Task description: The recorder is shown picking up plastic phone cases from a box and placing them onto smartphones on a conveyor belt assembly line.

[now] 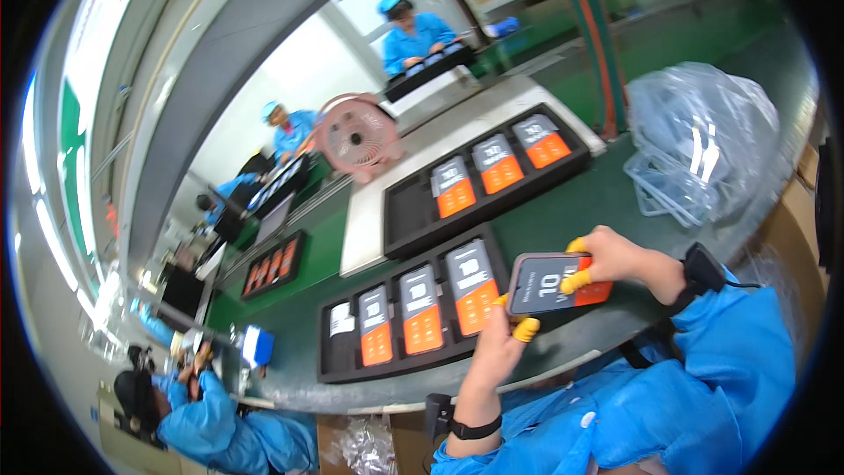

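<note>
One long green bench (589, 211) takes up most of my head view, its near edge bowed by the lens. Next in size I record a pale panel (359, 244) lying on it, and a clear plastic bag (708, 114) to the right, with clear plastic frames (659, 193) at its lower left side. Co-workers in blue sit to the left and at the far side; one (220, 427) is at lower left.

Two black trays are close to my operator. The near tray (338, 356) has three phones in its slots and a white piece (342, 319) in the leftmost; the far tray (407, 215), on the panel, also has three phones. A pink fan (356, 136) stands at the panel's far left.

I find the right hand (622, 255) pinching the orange end of a phone (538, 286), thumb and finger closed on it. The phone is raised just right of the near tray, its grey and orange face visible to me. The left hand (495, 354) is parted between thumb and forefinger, the forefinger at the phone's near left corner; I cannot tell whether it bears weight. Yellow covers (526, 330) sheathe fingertips on both hands.
</note>
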Action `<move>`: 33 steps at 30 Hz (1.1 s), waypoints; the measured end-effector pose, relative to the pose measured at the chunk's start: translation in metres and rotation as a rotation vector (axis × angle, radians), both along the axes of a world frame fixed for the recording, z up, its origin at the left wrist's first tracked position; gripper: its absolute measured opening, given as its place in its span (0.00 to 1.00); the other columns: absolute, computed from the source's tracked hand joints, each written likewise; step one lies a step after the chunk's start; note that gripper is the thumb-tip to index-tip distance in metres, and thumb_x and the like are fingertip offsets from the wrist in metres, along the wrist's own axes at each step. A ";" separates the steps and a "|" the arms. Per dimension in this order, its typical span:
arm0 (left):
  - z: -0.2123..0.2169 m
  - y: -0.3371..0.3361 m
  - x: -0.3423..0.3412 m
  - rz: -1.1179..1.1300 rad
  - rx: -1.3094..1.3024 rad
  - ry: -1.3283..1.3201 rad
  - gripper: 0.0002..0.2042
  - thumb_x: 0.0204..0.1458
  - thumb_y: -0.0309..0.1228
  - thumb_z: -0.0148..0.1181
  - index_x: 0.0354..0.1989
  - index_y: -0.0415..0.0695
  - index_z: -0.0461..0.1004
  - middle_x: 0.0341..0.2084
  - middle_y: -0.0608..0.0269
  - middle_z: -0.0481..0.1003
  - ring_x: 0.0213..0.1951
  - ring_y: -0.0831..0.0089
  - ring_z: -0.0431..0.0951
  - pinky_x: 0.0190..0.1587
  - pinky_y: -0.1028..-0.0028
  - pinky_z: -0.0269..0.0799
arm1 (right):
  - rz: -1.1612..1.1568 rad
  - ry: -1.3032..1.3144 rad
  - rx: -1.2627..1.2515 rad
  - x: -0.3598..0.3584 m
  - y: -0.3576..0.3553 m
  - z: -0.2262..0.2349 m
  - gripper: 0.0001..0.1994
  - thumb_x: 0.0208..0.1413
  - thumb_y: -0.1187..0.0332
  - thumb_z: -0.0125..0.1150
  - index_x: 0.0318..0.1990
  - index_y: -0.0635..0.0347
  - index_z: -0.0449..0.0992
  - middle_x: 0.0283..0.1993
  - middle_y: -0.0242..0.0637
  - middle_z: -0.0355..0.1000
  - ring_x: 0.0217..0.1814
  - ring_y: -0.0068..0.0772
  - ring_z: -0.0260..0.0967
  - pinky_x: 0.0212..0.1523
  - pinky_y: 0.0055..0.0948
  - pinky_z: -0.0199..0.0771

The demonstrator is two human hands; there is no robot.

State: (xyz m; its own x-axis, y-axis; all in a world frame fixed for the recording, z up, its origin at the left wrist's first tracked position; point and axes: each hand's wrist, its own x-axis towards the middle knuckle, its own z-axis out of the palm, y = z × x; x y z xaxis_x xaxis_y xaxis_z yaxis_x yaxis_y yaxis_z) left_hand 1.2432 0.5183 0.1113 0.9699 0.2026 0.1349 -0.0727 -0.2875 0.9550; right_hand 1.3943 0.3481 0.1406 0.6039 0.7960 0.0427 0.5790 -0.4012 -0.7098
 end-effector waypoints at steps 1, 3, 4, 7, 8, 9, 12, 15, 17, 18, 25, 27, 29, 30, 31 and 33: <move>-0.013 0.010 0.001 -0.069 0.143 0.080 0.24 0.43 0.33 0.59 0.47 0.38 0.56 0.37 0.54 0.66 0.39 0.71 0.67 0.39 0.75 0.63 | 0.004 0.155 0.167 -0.003 0.006 -0.005 0.20 0.33 0.59 0.68 0.32 0.65 0.74 0.27 0.38 0.72 0.29 0.25 0.70 0.33 0.23 0.69; -0.020 -0.004 -0.001 -0.046 0.259 0.039 0.21 0.44 0.32 0.57 0.44 0.38 0.60 0.35 0.52 0.68 0.38 0.66 0.69 0.39 0.72 0.64 | 0.024 0.317 0.324 -0.015 0.021 -0.013 0.19 0.35 0.61 0.68 0.33 0.64 0.73 0.28 0.36 0.73 0.31 0.22 0.69 0.35 0.23 0.69; -0.023 -0.007 -0.004 -0.035 0.281 0.018 0.19 0.43 0.32 0.57 0.43 0.38 0.62 0.33 0.51 0.69 0.36 0.65 0.71 0.37 0.72 0.65 | 0.087 0.526 0.579 -0.022 0.035 -0.013 0.17 0.36 0.64 0.68 0.34 0.64 0.72 0.30 0.34 0.72 0.32 0.20 0.68 0.35 0.23 0.69; -0.026 0.002 -0.005 0.053 0.088 -0.037 0.15 0.42 0.32 0.58 0.37 0.37 0.66 0.26 0.52 0.72 0.30 0.65 0.74 0.32 0.70 0.67 | 0.152 0.759 0.945 -0.042 0.071 -0.017 0.16 0.39 0.67 0.66 0.36 0.63 0.70 0.32 0.32 0.71 0.33 0.19 0.66 0.36 0.22 0.69; -0.030 0.008 -0.004 0.205 0.031 -0.120 0.13 0.41 0.31 0.58 0.33 0.36 0.68 0.20 0.51 0.73 0.25 0.59 0.75 0.28 0.68 0.68 | 0.157 0.774 1.062 -0.045 0.083 -0.021 0.16 0.40 0.67 0.65 0.37 0.63 0.69 0.33 0.31 0.70 0.34 0.19 0.67 0.36 0.22 0.69; -0.037 0.017 -0.008 0.265 0.138 -0.081 0.12 0.41 0.30 0.57 0.32 0.37 0.68 0.20 0.50 0.73 0.25 0.57 0.74 0.28 0.67 0.68 | 0.173 0.753 1.102 -0.047 0.093 -0.029 0.17 0.39 0.67 0.65 0.37 0.63 0.68 0.33 0.32 0.70 0.34 0.20 0.67 0.36 0.21 0.69; -0.038 0.035 -0.023 0.355 0.332 -0.030 0.10 0.40 0.28 0.55 0.31 0.37 0.68 0.20 0.48 0.72 0.24 0.53 0.73 0.27 0.65 0.69 | 0.215 0.750 0.968 -0.051 0.105 -0.044 0.23 0.35 0.58 0.66 0.38 0.63 0.69 0.34 0.32 0.71 0.35 0.21 0.67 0.36 0.22 0.70; -0.041 0.044 -0.032 0.388 0.491 -0.040 0.09 0.40 0.27 0.54 0.30 0.37 0.68 0.19 0.48 0.72 0.24 0.53 0.73 0.27 0.64 0.69 | 0.231 0.628 0.948 -0.057 0.119 -0.055 0.20 0.36 0.60 0.66 0.34 0.64 0.70 0.33 0.32 0.71 0.32 0.20 0.68 0.31 0.20 0.70; -0.046 0.048 -0.033 0.417 0.602 -0.089 0.09 0.41 0.28 0.54 0.30 0.38 0.68 0.18 0.50 0.72 0.23 0.54 0.73 0.27 0.64 0.69 | 0.198 0.429 0.869 -0.057 0.122 -0.057 0.14 0.38 0.63 0.66 0.26 0.65 0.73 0.33 0.31 0.71 0.35 0.19 0.67 0.34 0.21 0.69; -0.044 0.050 -0.035 0.422 0.604 -0.091 0.09 0.41 0.28 0.54 0.30 0.38 0.68 0.18 0.50 0.72 0.23 0.54 0.73 0.27 0.64 0.69 | 0.204 0.428 0.870 -0.054 0.122 -0.060 0.14 0.38 0.63 0.66 0.26 0.65 0.73 0.33 0.31 0.71 0.35 0.19 0.67 0.34 0.21 0.69; -0.018 0.130 -0.089 0.009 -0.736 -0.072 0.15 0.49 0.38 0.46 0.31 0.37 0.69 0.21 0.62 0.71 0.21 0.75 0.70 0.21 0.78 0.64 | 0.201 0.510 0.943 -0.006 0.127 -0.093 0.25 0.52 0.47 0.42 0.44 0.62 0.62 0.30 0.30 0.63 0.34 0.19 0.60 0.40 0.19 0.59; -0.015 0.168 -0.100 0.300 -0.528 -0.165 0.17 0.45 0.39 0.46 0.34 0.35 0.68 0.15 0.62 0.70 0.12 0.75 0.67 0.12 0.79 0.61 | 0.152 0.475 0.872 -0.005 0.130 -0.094 0.23 0.53 0.49 0.43 0.43 0.62 0.62 0.29 0.29 0.63 0.33 0.18 0.60 0.39 0.18 0.60; -0.015 0.221 -0.120 0.351 -0.634 -0.229 0.16 0.47 0.37 0.45 0.35 0.36 0.69 0.18 0.62 0.71 0.14 0.76 0.68 0.14 0.79 0.62 | 0.097 0.466 0.836 -0.005 0.136 -0.098 0.17 0.55 0.56 0.45 0.41 0.62 0.65 0.27 0.28 0.63 0.30 0.17 0.60 0.36 0.17 0.62; -0.020 0.247 -0.124 0.558 -0.514 -0.280 0.15 0.48 0.37 0.45 0.36 0.37 0.69 0.24 0.60 0.73 0.19 0.75 0.71 0.18 0.79 0.64 | 0.088 0.474 0.836 -0.004 0.139 -0.097 0.17 0.55 0.56 0.45 0.41 0.62 0.65 0.27 0.28 0.63 0.30 0.17 0.60 0.36 0.17 0.62; -0.022 0.276 -0.151 0.521 -0.527 -0.232 0.16 0.50 0.37 0.44 0.38 0.37 0.68 0.30 0.58 0.73 0.25 0.72 0.73 0.23 0.77 0.66 | 0.094 0.444 0.841 -0.008 0.133 -0.093 0.16 0.55 0.57 0.46 0.40 0.62 0.65 0.27 0.28 0.64 0.29 0.17 0.60 0.35 0.18 0.62; -0.021 0.310 -0.162 0.702 -0.545 -0.204 0.14 0.51 0.37 0.44 0.36 0.38 0.69 0.27 0.60 0.74 0.23 0.72 0.73 0.23 0.76 0.66 | 0.080 0.426 0.825 -0.008 0.135 -0.092 0.15 0.55 0.59 0.46 0.39 0.62 0.65 0.28 0.28 0.64 0.29 0.17 0.60 0.34 0.18 0.63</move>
State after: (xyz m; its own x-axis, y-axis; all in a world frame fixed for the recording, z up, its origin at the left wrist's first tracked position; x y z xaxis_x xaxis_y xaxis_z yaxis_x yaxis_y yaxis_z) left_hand 1.0815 0.8283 0.0904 0.5678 0.8232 0.0026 -0.2338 0.1582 0.9593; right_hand 1.3864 0.4831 0.0483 0.6434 0.6522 0.4008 0.2082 0.3547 -0.9115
